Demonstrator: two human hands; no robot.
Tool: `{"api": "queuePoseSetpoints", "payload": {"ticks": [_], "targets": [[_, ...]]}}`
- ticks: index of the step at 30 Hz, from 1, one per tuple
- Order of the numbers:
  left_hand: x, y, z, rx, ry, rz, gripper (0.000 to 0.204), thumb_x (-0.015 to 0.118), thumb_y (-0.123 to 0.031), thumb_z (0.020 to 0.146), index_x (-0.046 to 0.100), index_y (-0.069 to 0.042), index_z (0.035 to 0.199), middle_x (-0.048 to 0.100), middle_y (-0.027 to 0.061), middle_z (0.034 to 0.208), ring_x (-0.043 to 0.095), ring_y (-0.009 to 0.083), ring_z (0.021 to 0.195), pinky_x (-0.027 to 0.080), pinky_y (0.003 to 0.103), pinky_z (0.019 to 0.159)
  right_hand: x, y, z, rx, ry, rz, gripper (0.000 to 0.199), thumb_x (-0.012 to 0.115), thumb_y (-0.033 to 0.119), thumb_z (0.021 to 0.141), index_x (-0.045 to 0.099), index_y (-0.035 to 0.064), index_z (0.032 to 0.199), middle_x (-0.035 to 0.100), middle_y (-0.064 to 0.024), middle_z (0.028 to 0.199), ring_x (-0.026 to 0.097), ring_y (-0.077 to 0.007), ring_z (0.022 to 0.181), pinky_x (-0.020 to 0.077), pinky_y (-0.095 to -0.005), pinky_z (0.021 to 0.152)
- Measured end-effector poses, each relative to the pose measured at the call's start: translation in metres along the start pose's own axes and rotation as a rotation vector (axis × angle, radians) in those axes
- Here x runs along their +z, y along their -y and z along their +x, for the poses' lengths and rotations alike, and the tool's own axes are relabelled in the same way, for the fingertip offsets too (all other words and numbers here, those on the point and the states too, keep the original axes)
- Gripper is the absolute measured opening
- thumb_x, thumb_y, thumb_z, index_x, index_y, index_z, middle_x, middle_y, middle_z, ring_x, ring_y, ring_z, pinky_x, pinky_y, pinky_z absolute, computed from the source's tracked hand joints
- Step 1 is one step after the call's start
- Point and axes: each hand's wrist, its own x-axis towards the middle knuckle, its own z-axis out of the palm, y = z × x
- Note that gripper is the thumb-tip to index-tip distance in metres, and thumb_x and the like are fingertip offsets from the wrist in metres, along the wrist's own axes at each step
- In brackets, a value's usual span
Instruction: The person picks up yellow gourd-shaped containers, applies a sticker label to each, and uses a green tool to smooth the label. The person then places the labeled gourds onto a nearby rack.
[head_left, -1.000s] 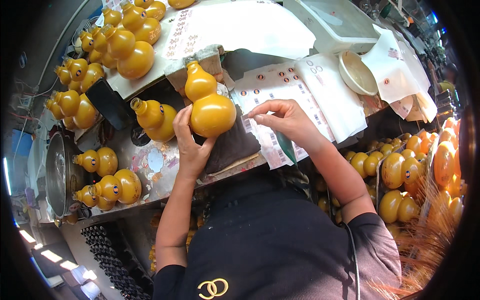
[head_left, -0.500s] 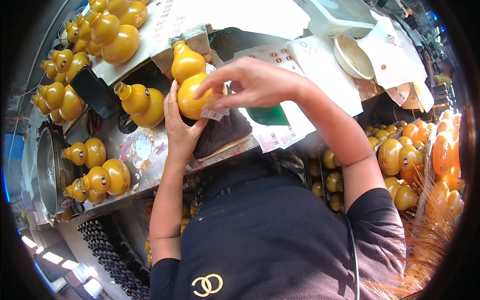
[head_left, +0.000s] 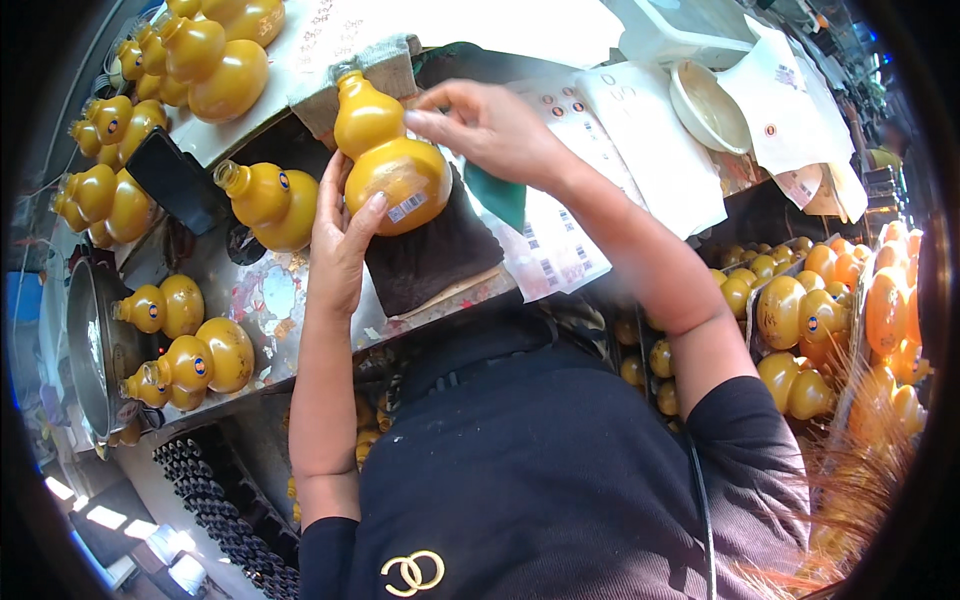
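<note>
A yellow gourd-shaped bottle (head_left: pixel 392 165) with a clear neck leans on a cloth-wrapped rest (head_left: pixel 390 72), tilted with its neck pointing away. On its lower bulb sits a small white printed label (head_left: pixel 408 207). My left hand (head_left: pixel 345 225) grips the bulb's left side, thumb in front. Beside the bottle's waist, on the right, my right hand (head_left: pixel 478 125) has curled fingers. A green flat piece (head_left: pixel 497 196) hangs beneath that hand, apparently held in the palm; its upper part is hidden. Dark cloth (head_left: pixel 440 265) lies under the bottle.
Label sheets (head_left: pixel 560 250) and a white bowl (head_left: pixel 710 105) lie right of the bottle. To the left stand several more gourd bottles (head_left: pixel 275 205), a black phone (head_left: pixel 178 180) and a metal basin (head_left: pixel 95 345). Crates of gourd bottles (head_left: pixel 790 310) are at the right.
My right hand has moved up from the lower bulb toward the bottle's waist, and the green piece with it. The label now lies flat on the bulb. My left hand shifted slightly left.
</note>
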Motion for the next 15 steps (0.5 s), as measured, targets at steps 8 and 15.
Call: {"api": "queuePoseSetpoints", "payload": {"ticks": [8,15], "targets": [[-0.007,0.002,0.003,-0.022,0.035,-0.013,0.084,0.071,-0.021,0.081,0.021,0.002,0.145,0.036,0.014,0.141,0.038,0.023,0.131,0.031,0.034,0.108,0.028,-0.022,-0.031,0.192,0.107,0.167,0.089,0.065,0.066,0.074,0.048,0.0021,0.133,0.061,-0.0047,0.071,0.059,-0.0111,0.068,0.045,-0.0246,0.064],[-0.008,0.004,-0.001,0.003,0.089,0.0,0.086,0.072,-0.019,0.08,0.02,0.004,0.145,0.037,0.0152,0.141,0.04,0.0226,0.13,0.032,0.034,0.108,0.033,-0.023,-0.035,0.187,0.085,0.269,0.093,0.071,0.063,0.07,0.047,-0.001,0.133,0.055,-0.0032,0.072,0.054,-0.0094,0.066,0.0414,-0.0227,0.059]]}}
